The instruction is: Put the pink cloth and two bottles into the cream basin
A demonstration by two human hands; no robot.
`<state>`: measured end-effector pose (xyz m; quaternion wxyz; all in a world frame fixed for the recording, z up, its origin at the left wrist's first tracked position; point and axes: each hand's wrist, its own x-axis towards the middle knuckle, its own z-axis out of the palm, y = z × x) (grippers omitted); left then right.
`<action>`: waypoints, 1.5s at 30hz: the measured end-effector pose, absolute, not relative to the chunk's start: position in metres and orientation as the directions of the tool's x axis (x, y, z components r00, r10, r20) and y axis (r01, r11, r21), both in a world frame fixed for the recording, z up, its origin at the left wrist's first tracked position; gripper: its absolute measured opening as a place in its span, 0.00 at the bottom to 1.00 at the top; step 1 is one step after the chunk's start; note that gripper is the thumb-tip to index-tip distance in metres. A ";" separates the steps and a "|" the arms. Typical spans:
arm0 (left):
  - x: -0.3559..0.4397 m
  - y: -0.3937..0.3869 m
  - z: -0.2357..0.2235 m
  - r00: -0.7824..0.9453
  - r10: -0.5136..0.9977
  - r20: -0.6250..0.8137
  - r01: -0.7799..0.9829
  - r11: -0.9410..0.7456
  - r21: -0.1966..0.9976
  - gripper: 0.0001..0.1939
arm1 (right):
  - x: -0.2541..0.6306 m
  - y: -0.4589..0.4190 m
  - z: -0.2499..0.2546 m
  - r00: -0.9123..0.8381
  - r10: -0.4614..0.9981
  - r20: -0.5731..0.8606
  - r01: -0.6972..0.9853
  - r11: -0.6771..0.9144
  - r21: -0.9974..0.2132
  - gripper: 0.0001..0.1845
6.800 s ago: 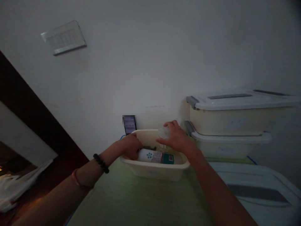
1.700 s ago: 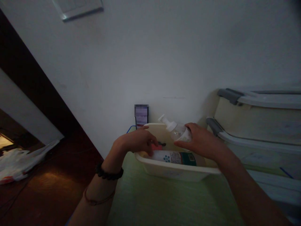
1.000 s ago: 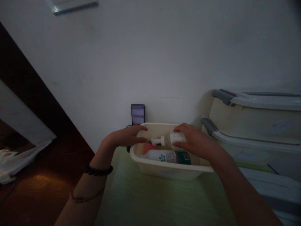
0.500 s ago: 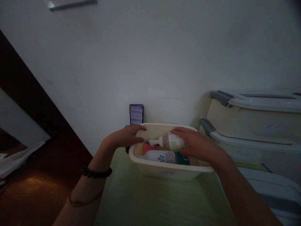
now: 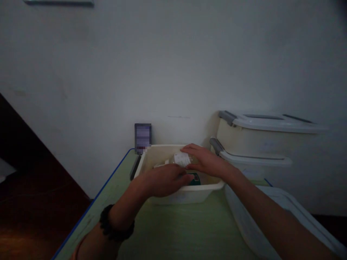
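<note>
Inside a cream plastic bin on the green table, my right hand is closed around a clear bottle with a white label, which lies tilted with its neck to the left. My left hand reaches over the bin's near rim, palm down, thumb and fingers apart. It covers most of a larger bottle lying in the bin; only that bottle's green end shows beside my thumb. The undersides of the left fingers are hidden, and the clear bottle's neck is partly behind that hand.
A phone-like screen stands against the wall behind the bin. Stacked lidded storage boxes with grey latches are at the right. A loose pale lid lies on the green table, under my right forearm. The table's blue edge runs along the left.
My left hand has moved from the bin's left rim to over the larger bottle. The right hand still grips the clear bottle. The camera view has shifted, bringing the table's left edge into sight.
</note>
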<state>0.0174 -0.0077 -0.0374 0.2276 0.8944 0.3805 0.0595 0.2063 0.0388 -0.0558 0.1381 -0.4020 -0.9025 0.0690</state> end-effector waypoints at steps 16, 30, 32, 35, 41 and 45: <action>0.000 0.008 -0.032 0.627 0.709 -0.322 0.767 -0.492 0.412 0.23 | 0.220 0.043 -0.052 -0.632 0.768 0.106 0.732 0.636 -0.245 0.31; -0.007 0.022 -0.033 0.706 0.654 -0.272 0.695 -0.566 0.443 0.20 | 0.214 0.034 -0.055 -0.575 0.789 0.219 0.733 0.615 -0.290 0.18; -0.006 0.021 -0.034 0.697 0.666 -0.264 0.703 -0.565 0.432 0.20 | 0.213 0.033 -0.054 -0.556 0.804 0.210 0.752 0.594 -0.286 0.18; -0.003 0.019 -0.040 0.642 0.742 -0.194 0.754 -0.565 0.334 0.12 | 0.212 0.032 -0.053 -0.545 0.817 0.187 0.773 0.576 -0.266 0.17; -0.002 0.015 -0.040 0.416 0.905 0.092 0.889 -0.426 0.167 0.20 | 0.210 0.028 -0.051 -0.601 0.791 0.110 0.773 0.611 -0.169 0.31; -0.009 0.015 -0.034 0.297 0.929 0.222 0.922 -0.340 0.187 0.20 | 0.206 0.030 -0.053 -0.618 0.785 0.040 0.781 0.619 -0.082 0.37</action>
